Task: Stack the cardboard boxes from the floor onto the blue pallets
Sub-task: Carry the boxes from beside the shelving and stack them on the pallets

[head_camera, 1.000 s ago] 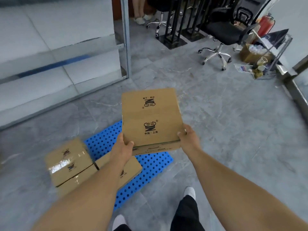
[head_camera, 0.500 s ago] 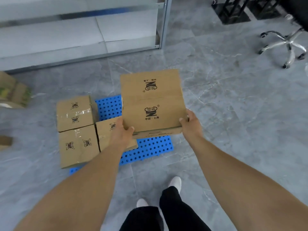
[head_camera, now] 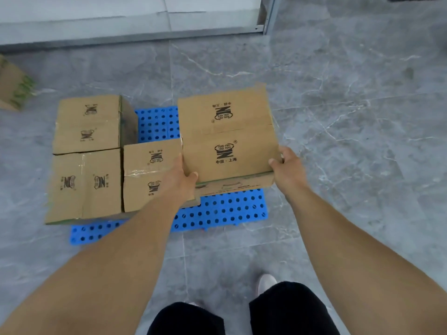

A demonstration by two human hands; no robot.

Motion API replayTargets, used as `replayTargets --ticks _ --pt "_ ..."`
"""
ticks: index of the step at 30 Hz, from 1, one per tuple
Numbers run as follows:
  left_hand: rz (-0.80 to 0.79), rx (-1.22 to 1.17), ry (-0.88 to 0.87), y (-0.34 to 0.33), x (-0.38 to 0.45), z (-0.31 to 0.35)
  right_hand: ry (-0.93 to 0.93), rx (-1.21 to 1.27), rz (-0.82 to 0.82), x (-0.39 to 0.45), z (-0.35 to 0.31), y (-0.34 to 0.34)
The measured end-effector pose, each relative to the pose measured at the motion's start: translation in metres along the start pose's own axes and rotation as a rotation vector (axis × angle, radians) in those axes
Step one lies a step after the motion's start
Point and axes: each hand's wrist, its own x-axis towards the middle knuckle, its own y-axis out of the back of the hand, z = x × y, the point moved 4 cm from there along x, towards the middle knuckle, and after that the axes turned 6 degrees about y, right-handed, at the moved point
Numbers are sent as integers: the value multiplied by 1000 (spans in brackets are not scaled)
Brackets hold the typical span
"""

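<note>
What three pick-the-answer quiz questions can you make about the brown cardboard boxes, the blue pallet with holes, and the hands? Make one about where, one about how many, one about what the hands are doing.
1. Where is the blue plastic pallet with round holes?
A. on the grey marble floor
B. leaning on the wall
C. on a chair

2. How many brown cardboard boxes already sit on the pallet, not counting the carried cardboard box?
A. none
B. three
C. six

3. What are the left hand and right hand doing?
A. hanging free
B. pressing the floor
C. gripping the carried box at both sides

Answers: 1 A, the pallet lies flat on the floor. 2 B, three boxes stand together on its left part. 3 C, fingers curl around the box's lower corners.
</note>
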Motion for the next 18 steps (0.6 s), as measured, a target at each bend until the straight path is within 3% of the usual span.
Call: replayTargets --ticks 9,18 --pt "99 300 -30 -92 92 -53 68 57 -15 80 106 -74" --pt "132 266 16 -122 127 -85 119 100 -32 108 141 -115"
